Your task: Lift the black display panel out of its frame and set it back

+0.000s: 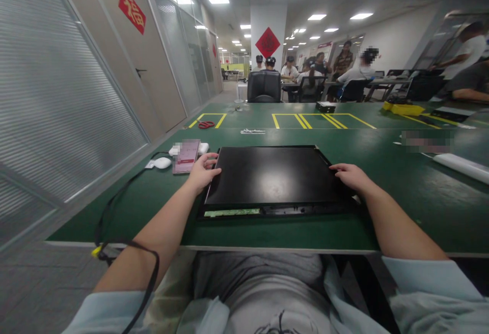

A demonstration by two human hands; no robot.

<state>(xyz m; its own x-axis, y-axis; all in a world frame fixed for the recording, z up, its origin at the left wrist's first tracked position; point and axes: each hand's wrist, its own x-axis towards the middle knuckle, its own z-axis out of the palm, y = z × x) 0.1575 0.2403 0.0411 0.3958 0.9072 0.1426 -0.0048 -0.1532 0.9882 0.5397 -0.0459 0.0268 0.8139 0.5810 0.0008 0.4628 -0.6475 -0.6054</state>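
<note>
A flat black LCD panel (267, 173) lies in front of me over a slightly larger black frame (301, 210). Along the near side, a green circuit board strip (232, 213) shows between panel and frame. My left hand (204, 173) grips the panel's left edge, thumb on top and fingers bent round the side. At the opposite edge, my right hand (350, 177) pinches the panel, with some fingertips hidden beneath it. The panel's near edge looks a little raised from the frame.
Left of the panel are a phone (186, 156) and a white plug-like piece (160, 163) on a black cord. Red scissors (206, 124) and small white strips (252, 131) lie farther back. A white roll (464, 167) and yellow tray (404, 108) are rightward. Other people sit beyond the table.
</note>
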